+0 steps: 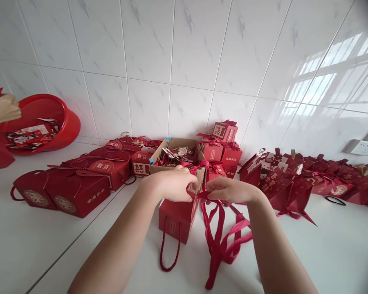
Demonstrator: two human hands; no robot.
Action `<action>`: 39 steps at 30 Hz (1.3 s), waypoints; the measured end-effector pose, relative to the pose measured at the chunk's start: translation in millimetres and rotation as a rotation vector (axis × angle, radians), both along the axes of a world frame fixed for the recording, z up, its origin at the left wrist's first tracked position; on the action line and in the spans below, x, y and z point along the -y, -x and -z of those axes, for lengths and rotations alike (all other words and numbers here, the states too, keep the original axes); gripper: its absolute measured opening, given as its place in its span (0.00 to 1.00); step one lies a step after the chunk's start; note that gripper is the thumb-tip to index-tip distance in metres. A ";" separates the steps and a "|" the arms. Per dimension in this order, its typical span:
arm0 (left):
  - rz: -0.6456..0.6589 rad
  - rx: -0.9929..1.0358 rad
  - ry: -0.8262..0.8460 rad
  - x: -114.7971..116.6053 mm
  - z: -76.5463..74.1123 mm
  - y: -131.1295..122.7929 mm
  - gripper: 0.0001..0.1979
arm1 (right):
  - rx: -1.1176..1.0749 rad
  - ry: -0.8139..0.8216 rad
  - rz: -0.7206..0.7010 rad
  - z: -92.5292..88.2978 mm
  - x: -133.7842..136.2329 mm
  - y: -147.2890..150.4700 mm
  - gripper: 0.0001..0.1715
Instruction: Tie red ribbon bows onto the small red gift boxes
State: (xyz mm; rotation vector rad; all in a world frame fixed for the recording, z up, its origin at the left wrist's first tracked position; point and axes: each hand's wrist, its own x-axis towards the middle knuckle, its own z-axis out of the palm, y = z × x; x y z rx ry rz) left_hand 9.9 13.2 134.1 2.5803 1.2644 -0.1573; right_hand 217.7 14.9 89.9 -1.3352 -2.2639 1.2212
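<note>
Gift box, top hidden, ribbon end pinched

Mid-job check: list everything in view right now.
gift box: one, red, rope handle, centre front
ribbons: a bunch, red, right of the gift box
cardboard box: one, brown, open, behind it
small boxes: several, red, stacked by the wall
large boxes: several, red, left
gift bags: many, dark red, right
basin: one, red, tipped, far left
band: one, black, right
socket: one, white, right wall
other person's hand: one, left edge
left hand: gripping the gift box top
right hand: pinching the ribbons
</note>
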 end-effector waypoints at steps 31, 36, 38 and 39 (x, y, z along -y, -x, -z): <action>-0.026 -0.060 0.009 -0.3 2.6 -2.2 0.15 | -0.054 0.146 -0.076 9.3 -12.4 -7.8 0.06; -0.041 -0.068 0.026 1.2 1.7 -2.1 0.15 | -0.076 0.123 -0.085 8.4 -11.8 -7.2 0.08; -0.037 -0.067 0.022 1.7 1.4 -1.9 0.15 | -0.096 0.114 -0.099 7.2 -10.9 -5.8 0.09; -0.037 -0.068 0.022 1.8 1.3 -1.8 0.15 | -0.101 0.115 -0.103 6.8 -10.6 -5.2 0.09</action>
